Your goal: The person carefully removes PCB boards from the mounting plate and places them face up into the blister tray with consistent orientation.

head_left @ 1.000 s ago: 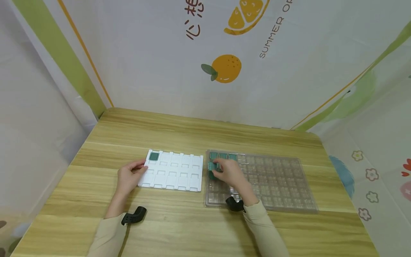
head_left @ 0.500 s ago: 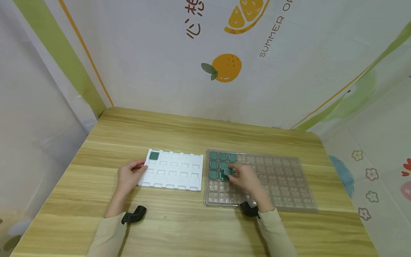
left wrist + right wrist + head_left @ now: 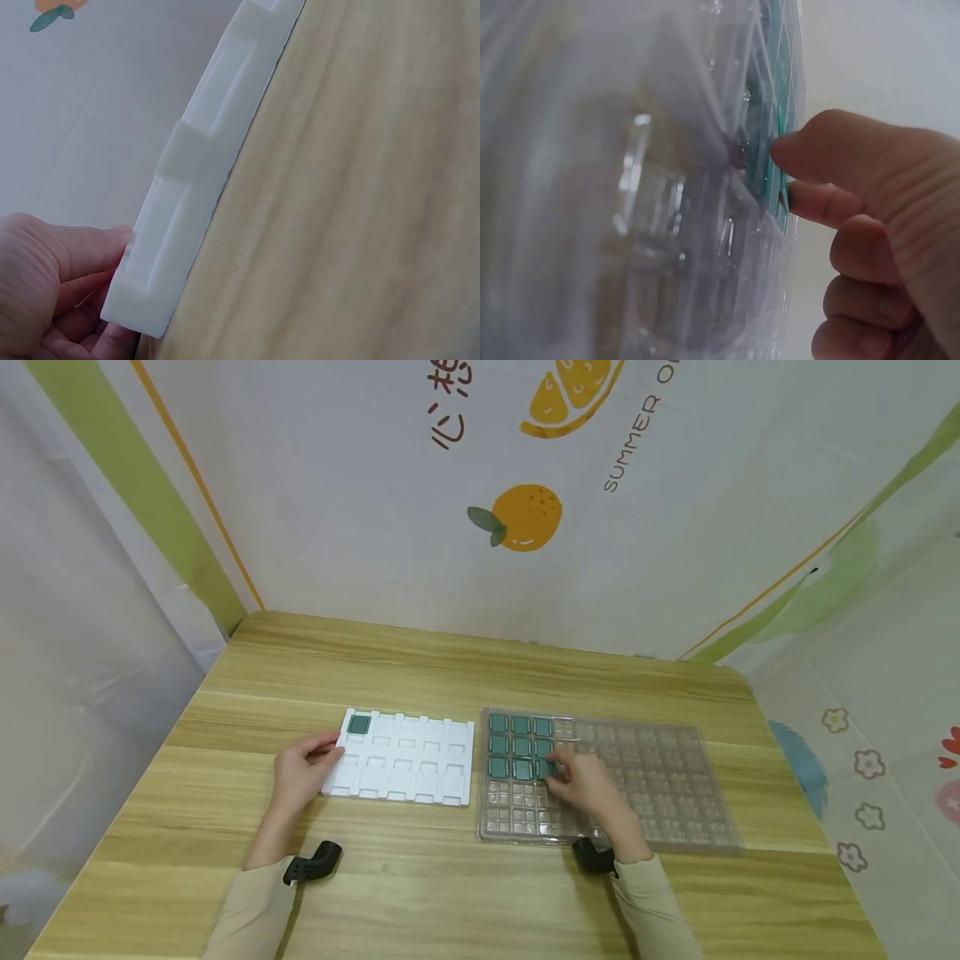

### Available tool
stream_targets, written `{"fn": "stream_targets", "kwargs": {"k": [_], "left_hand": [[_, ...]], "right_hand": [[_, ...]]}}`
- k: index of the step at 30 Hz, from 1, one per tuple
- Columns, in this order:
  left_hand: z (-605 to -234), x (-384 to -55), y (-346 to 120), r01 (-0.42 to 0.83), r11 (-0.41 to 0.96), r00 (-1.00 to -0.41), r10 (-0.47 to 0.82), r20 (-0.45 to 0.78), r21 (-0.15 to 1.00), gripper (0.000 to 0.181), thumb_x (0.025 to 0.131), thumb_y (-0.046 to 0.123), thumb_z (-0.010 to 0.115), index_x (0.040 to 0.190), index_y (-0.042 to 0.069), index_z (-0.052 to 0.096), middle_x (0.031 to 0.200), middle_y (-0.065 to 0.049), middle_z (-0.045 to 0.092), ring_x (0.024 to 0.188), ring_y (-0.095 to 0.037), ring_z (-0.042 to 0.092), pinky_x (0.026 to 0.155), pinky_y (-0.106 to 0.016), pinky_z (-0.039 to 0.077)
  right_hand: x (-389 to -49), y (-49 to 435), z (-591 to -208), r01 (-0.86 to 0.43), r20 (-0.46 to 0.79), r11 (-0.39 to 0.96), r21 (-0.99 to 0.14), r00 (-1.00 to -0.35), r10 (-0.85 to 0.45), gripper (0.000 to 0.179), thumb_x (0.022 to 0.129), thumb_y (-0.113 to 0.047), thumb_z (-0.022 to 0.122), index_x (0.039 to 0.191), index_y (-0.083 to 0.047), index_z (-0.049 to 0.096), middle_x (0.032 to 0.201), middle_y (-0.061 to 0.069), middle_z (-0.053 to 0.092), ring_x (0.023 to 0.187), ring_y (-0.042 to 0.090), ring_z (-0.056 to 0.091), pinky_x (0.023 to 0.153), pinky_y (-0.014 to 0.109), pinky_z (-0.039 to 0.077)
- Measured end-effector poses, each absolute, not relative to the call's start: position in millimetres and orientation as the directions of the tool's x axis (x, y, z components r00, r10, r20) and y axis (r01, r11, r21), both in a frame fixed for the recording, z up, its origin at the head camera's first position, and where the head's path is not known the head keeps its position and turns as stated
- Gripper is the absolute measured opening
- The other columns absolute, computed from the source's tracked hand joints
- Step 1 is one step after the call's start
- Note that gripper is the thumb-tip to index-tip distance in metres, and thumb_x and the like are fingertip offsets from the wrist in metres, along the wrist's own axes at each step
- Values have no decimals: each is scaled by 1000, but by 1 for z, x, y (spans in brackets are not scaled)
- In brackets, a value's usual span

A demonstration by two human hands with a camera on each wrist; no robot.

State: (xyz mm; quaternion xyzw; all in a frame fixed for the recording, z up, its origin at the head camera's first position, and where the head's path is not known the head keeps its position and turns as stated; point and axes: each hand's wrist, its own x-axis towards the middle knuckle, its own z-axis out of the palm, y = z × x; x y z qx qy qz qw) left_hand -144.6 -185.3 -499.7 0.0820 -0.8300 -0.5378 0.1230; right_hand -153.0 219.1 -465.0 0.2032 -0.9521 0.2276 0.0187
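Observation:
My left hand [image 3: 303, 770] grips the left edge of a white plastic tray [image 3: 412, 793]; in the left wrist view the thumb lies against the tray's rim [image 3: 150, 292]. One green square circuit board [image 3: 359, 724] sits in its far left pocket. Over a clear plastic tray [image 3: 645, 785], my right hand [image 3: 588, 783] pinches a small green circuit board [image 3: 545, 768] between thumb and index finger, at the third row's right end. In the right wrist view that board's edge [image 3: 784, 196] shows at the fingertips. Several like boards [image 3: 521, 746] fill neighbouring pockets.
Both trays lie side by side on a wooden table [image 3: 420, 893], a narrow gap between them. Black devices [image 3: 313, 863] are strapped to both wrists. A printed curtain [image 3: 360, 527] hangs behind the table's far edge.
My right hand has moved rightward from the clear tray's left column to its third column. A board held above the second column now lies level there. The left hand stays put.

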Motion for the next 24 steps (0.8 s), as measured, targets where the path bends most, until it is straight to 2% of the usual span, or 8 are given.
{"fn": "stream_targets", "kwargs": {"k": [11,24], "left_hand": [[-500,-144,-185,-5,392,-957,-268,109,920,22,83,-6,65,104,-11,66,92,-26,65,69,9,52,62,-6,45],[-500,-144,-185,-8,400,-957,-269,109,917,22,83,-6,65,104,-11,66,92,-26,65,70,9,51,62,-5,44]], "right_hand": [[-152,220,-461,-328,51,848,-416,-939,-339,28,75,-10,75,101,-1,68,53,-7,41,47,7,34,41,21,28],[-154,221,-461,-352,55,836,-421,-930,-364,28,76,-11,75,102,-1,68,53,-7,41,47,6,35,41,21,30]]}}
